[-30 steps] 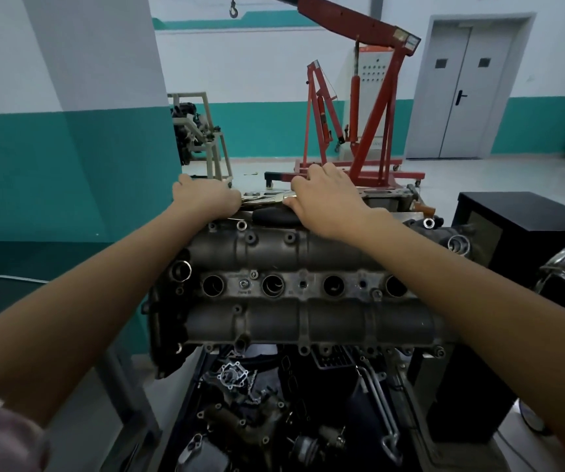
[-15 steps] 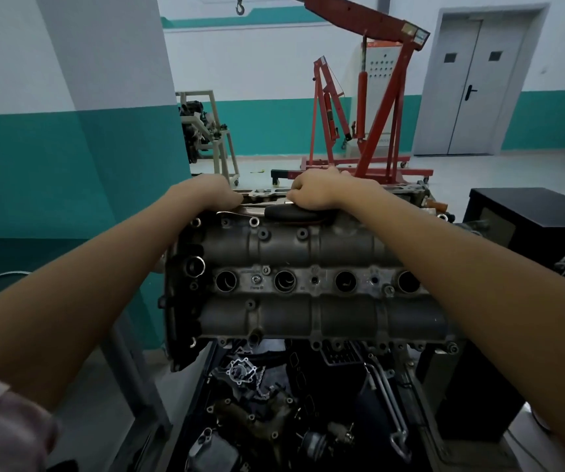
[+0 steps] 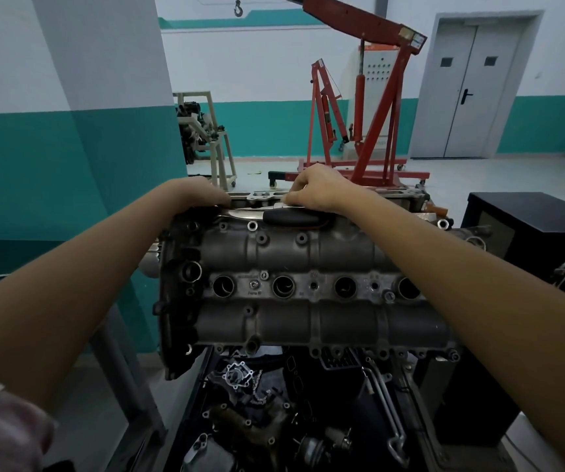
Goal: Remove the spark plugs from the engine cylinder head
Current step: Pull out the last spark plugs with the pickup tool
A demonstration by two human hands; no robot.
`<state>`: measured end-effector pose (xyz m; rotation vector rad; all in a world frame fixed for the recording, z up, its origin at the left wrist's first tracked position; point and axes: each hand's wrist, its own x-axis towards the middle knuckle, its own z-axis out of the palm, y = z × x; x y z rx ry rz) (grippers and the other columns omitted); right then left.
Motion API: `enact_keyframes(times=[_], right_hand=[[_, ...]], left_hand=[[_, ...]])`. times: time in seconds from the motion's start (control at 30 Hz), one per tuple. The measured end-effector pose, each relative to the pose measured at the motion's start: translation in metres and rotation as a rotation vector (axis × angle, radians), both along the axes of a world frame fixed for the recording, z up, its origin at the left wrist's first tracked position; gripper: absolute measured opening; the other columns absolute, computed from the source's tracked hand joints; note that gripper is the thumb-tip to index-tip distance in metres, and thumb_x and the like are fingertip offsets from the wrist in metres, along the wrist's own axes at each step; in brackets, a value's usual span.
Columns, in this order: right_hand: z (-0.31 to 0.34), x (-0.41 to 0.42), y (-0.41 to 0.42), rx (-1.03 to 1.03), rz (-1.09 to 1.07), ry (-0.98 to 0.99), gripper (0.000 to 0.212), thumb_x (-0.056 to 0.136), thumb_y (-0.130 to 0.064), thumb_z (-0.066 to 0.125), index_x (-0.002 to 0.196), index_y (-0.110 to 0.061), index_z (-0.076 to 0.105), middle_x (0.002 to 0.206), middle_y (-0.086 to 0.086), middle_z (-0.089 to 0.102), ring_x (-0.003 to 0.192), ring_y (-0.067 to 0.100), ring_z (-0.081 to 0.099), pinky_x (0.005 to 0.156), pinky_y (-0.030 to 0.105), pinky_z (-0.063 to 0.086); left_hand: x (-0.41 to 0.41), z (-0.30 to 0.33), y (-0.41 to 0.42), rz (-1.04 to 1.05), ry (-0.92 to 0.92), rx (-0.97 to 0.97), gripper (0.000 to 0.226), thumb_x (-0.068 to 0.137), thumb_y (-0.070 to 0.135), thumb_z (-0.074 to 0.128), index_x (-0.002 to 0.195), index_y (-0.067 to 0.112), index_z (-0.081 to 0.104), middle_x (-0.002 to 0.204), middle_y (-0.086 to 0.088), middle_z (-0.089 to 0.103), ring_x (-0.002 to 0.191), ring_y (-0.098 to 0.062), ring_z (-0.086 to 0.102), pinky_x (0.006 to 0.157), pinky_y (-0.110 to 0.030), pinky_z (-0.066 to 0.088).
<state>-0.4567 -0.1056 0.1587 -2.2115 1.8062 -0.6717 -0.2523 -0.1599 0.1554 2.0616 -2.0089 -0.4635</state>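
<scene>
The grey engine cylinder head (image 3: 308, 321) lies in front of me, with a row of open spark plug wells (image 3: 283, 287) across its middle. I cannot see into the dark wells. A ratchet wrench (image 3: 294, 218) with a black handle and chrome shank lies along the head's far edge. My left hand (image 3: 202, 195) covers the chrome end, its fingers curled over it and down the far side. My right hand (image 3: 315, 192) sits just above the black handle, with fingers and thumb curled on the wrench where shank meets handle.
A red engine crane (image 3: 373, 107) stands on the floor behind the head. A black cabinet (image 3: 540, 216) is at the right, a teal and white pillar (image 3: 103, 131) at the left. Below the head, a dark tray (image 3: 274, 420) holds several loose engine parts.
My right hand has gone from lying flat over the black handle to arching up with fingers curled at its far side. My left hand has stayed on the chrome end.
</scene>
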Motion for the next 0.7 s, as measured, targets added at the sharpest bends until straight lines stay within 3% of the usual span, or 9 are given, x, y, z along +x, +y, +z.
enact_keyframes(times=[0.17,0.27,0.33,0.4,0.43,0.5,0.57,0.7], right_hand=[[-0.002,-0.002,-0.002,-0.054,-0.01,-0.043,0.025,0.09,-0.021,0.053,0.107,-0.007,0.066,0.112,0.006,0.063,0.099,0.019,0.056,0.09,0.037,0.048],[-0.002,-0.003,-0.002,-0.075,-0.018,-0.06,0.024,0.09,-0.018,0.051,0.105,-0.005,0.066,0.111,0.007,0.063,0.095,0.018,0.057,0.085,0.032,0.049],[-0.003,-0.003,0.0,-0.101,-0.028,-0.046,0.022,0.09,-0.017,0.049,0.097,-0.005,0.066,0.103,0.008,0.064,0.09,0.02,0.059,0.087,0.037,0.05],[-0.006,-0.003,0.004,-0.173,-0.026,-0.049,0.02,0.09,-0.017,0.048,0.078,-0.007,0.061,0.092,0.01,0.064,0.08,0.021,0.059,0.085,0.042,0.051],[-0.008,-0.003,0.007,-0.228,-0.027,-0.064,0.024,0.091,-0.017,0.048,0.071,-0.008,0.057,0.088,0.011,0.063,0.075,0.022,0.058,0.082,0.042,0.051],[-0.011,0.003,0.011,-0.365,-0.032,-0.073,0.027,0.093,-0.02,0.046,0.072,-0.007,0.057,0.077,0.009,0.06,0.07,0.021,0.056,0.071,0.037,0.05],[-0.008,0.018,0.017,-0.502,0.01,-0.028,0.027,0.092,-0.023,0.046,0.078,-0.006,0.061,0.074,0.006,0.059,0.069,0.02,0.055,0.064,0.031,0.044],[-0.001,0.084,0.029,-0.651,0.214,0.089,0.027,0.09,-0.025,0.045,0.076,-0.006,0.057,0.074,0.007,0.056,0.069,0.023,0.051,0.057,0.031,0.037]], left_hand=[[-0.002,0.0,0.003,0.01,0.051,0.021,0.026,0.094,0.028,0.045,0.087,0.004,0.05,0.078,-0.008,0.052,0.064,-0.02,0.052,0.052,-0.028,0.037],[-0.003,-0.004,0.001,0.034,0.097,-0.048,0.029,0.095,0.031,0.042,0.109,0.006,0.046,0.096,-0.009,0.049,0.081,-0.025,0.049,0.067,-0.03,0.037],[0.0,-0.006,-0.001,0.054,0.142,-0.127,0.033,0.094,0.033,0.041,0.115,0.007,0.046,0.105,-0.012,0.042,0.091,-0.026,0.043,0.072,-0.031,0.034],[0.005,-0.009,0.001,0.049,0.247,-0.237,0.037,0.093,0.032,0.043,0.11,0.001,0.051,0.101,-0.012,0.044,0.091,-0.026,0.044,0.074,-0.033,0.034],[0.008,-0.01,0.003,0.029,0.33,-0.299,0.032,0.092,0.03,0.043,0.098,0.0,0.054,0.095,-0.014,0.048,0.087,-0.026,0.048,0.072,-0.033,0.036],[0.019,-0.012,0.016,0.009,0.448,-0.4,0.026,0.091,0.024,0.043,0.081,0.003,0.054,0.088,-0.018,0.056,0.08,-0.026,0.054,0.071,-0.035,0.04],[0.034,-0.016,0.032,0.011,0.397,-0.495,0.028,0.09,0.02,0.045,0.084,-0.002,0.06,0.09,-0.02,0.065,0.082,-0.029,0.059,0.073,-0.036,0.045],[0.081,-0.032,0.067,0.035,0.156,-0.656,0.025,0.088,0.02,0.051,0.081,0.0,0.064,0.082,-0.017,0.065,0.079,-0.03,0.057,0.067,-0.035,0.04]])
